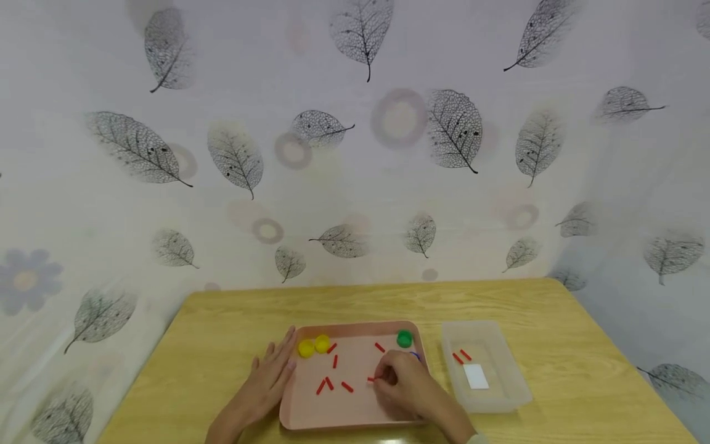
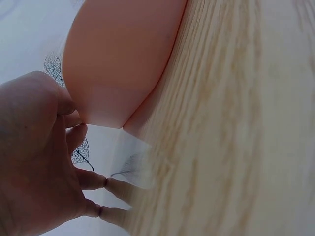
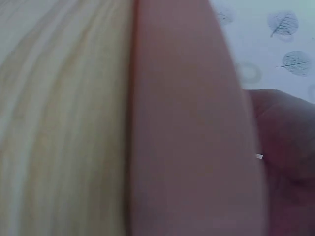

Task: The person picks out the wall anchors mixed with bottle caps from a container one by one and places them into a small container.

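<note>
Hands, head view, dial centred on the tray: left hand lay at 9 o'clock, fingers extended, touching the rim, gripping nothing. Right hand, at 3 o'clock, had thumb and forefinger closed in a pinch on a red stick, near mid-tray.

Left wrist view added the pink tray's outer wall, with fingers spread beside it. Right wrist view: tray wall hid the fingertips; pinch and stick visible from the head only.

Also on the tray: six loose red sticks; two yellow pieces at 10–11 o'clock; green piece at 1–2. Right hand blocked most of a blue piece at 2. Clear box, on the counter at 3 o'clock, contained two red sticks and a white card.
</note>
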A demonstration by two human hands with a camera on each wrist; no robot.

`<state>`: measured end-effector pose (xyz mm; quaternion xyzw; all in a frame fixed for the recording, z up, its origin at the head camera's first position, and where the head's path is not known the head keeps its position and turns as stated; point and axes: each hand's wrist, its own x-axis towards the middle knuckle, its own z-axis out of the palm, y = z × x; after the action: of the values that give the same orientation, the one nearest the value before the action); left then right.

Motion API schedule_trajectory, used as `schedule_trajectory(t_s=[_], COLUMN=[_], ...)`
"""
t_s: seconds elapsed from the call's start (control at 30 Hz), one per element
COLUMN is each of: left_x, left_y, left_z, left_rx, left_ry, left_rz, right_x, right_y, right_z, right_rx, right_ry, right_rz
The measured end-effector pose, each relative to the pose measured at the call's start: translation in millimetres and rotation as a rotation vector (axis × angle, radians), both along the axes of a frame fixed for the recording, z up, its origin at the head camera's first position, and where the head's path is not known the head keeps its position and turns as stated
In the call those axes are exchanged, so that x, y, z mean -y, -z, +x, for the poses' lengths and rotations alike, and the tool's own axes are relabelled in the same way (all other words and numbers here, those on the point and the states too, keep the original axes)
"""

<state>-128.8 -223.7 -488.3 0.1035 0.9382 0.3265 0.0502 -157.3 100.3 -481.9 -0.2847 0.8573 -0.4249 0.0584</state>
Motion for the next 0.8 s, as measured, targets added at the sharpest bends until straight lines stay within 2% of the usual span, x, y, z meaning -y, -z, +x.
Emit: schedule_trajectory(t_s=[0.17, 0.33, 0.57, 0.8], left_x=[0.2, 1.1, 2.0, -0.3], left_y=[1.6, 0.0, -0.4, -0.1], left_z=[0.2, 0.2, -0.3, -0.3], left_rx=[0.02, 0.019, 0.019, 0.005], left_ry=[-0.005, -0.004, -0.002, -0.002], left_rz=[-0.01, -0.011, -0.01, -0.001], right_x=[-13, -25, -47, -78], right_y=[-11.2, -20.9, -35.8, -47.5], right_z=[1.8, 1.1, -0.8, -10.3], right_rx=[-0.054, -0.083, -0.202, -0.288], right_ry=[-0.041, -0.058, -0.044, -0.003], right_rz=[-0.076, -0.105, -0.127, -0.132])
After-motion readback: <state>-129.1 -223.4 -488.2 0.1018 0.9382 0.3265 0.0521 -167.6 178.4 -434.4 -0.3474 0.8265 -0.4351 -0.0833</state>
